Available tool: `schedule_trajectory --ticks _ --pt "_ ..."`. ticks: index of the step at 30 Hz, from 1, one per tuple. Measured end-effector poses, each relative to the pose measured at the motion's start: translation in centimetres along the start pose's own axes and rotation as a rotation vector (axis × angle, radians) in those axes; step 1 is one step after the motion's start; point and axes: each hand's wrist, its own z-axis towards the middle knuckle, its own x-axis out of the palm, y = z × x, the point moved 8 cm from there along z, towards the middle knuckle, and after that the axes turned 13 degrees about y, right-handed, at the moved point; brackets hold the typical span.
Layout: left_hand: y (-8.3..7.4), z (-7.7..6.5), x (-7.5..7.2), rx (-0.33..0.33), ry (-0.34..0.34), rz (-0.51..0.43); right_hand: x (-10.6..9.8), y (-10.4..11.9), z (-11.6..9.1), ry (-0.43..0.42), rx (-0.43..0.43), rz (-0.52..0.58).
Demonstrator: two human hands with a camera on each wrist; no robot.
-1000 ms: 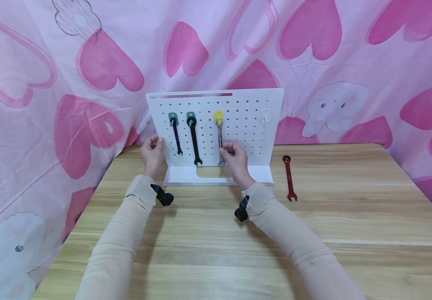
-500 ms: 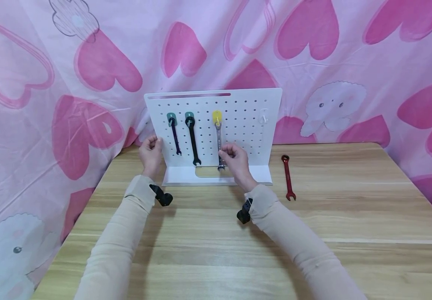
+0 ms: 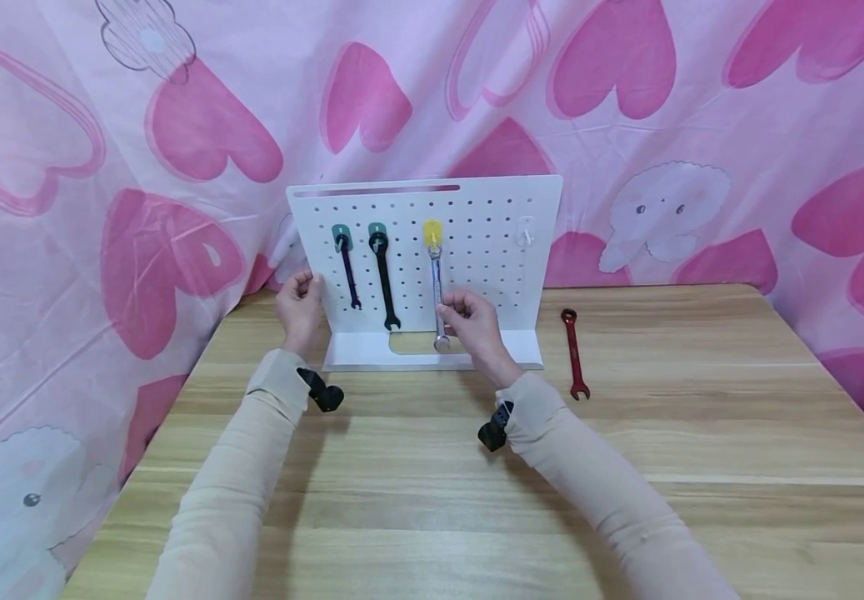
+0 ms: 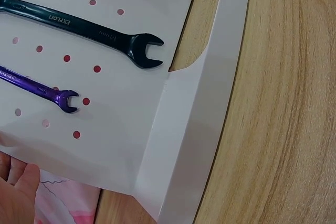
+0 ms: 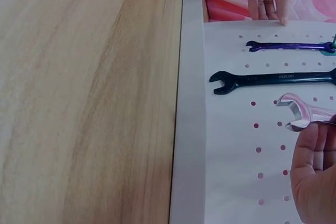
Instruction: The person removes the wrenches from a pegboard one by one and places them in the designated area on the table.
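My right hand [image 3: 472,323] pinches a silver combination wrench [image 3: 436,279] by its lower shank. The wrench's upper end is at the hook of a yellow tab [image 3: 432,232] on a white pegboard [image 3: 480,258]. Its lower open end [image 5: 299,113] tilts out from the board in the right wrist view. Whether the ring is still round the hook is too small to tell. My left hand [image 3: 299,312] holds the pegboard's left edge, its thumb against the edge in the left wrist view. Beside it hang a purple wrench [image 4: 32,87] and a larger black-green wrench [image 4: 79,27].
Two green hook tabs [image 3: 377,230] carry the dark wrenches. A clear hook [image 3: 525,233] at the board's right bears nothing. One red wrench [image 3: 575,354] lies on the wooden table [image 3: 417,500], right of the board. A pink heart-print cloth [image 3: 372,92] hangs behind.
The silver wrench's lower end has swung outward from the board, towards me, with my right hand, which shifted slightly down. My left hand has stayed at the board's edge.
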Motion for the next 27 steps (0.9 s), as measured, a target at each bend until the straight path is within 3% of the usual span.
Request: schedule_trajectory --ticks 27 --pt "-0.2 0.0 0.0 0.03 -0.002 -0.013 0.6 1.3 -1.6 0.09 0.117 0.147"
